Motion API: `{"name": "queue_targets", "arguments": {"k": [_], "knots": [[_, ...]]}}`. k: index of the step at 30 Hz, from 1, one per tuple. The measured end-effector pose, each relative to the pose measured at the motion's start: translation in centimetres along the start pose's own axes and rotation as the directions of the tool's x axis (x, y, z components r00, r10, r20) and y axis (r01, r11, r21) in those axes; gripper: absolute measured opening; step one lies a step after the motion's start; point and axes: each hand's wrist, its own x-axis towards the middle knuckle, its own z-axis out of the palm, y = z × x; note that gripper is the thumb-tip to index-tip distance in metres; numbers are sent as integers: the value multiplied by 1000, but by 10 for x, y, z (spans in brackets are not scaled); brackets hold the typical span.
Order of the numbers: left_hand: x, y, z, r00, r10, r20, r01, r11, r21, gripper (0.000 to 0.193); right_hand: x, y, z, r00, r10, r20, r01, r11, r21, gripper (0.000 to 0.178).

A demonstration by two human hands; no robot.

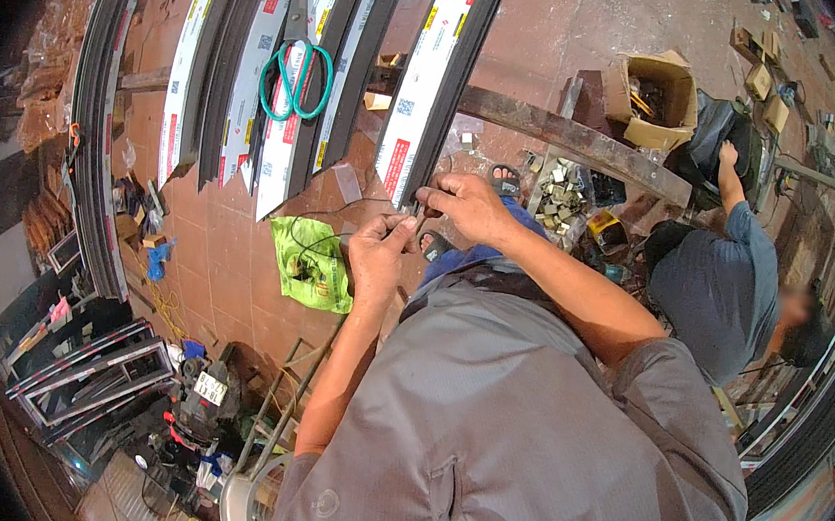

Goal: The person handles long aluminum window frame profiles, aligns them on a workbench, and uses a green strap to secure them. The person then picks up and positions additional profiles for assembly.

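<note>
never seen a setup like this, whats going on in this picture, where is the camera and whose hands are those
No machine here: these are a person's bare hands. The camera sits on their head and looks down through a wide lens, so straight edges bend.

The left hand and right hand meet at the near end of a long strip with white film and dark edging. What their fingertips pinch, if anything, is too small to tell.

Teal-handled scissors lie on neighbouring strips. On the tiled floor are a green bag and an open cardboard box. Another person is at the right.
</note>
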Motion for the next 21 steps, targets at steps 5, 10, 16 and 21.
{"name": "queue_targets", "arguments": {"k": [5, 10, 16, 21], "knots": [[-6, -6, 19, 993, 53, -106, -68, 987, -145, 17, 1, 11, -1, 998, 30, 56, -31, 999, 32, 39], [-6, -16, 17, 982, 149, -117, -152, 988, -17, 16, -12, 16, 1, 985, 135, 106, -146, 983, 111, 34], [-12, -31, -2, 994, 113, 2, -113, 993, 44, 21, -18, 11, 5, 1000, -6, 17, 4, 994, 107, 37], [-6, -20, 3, 998, 39, 49, -33, 992, -123, 20, -15, 6, 13, 997, 28, -76, -14, 983, 184, 34]]}}
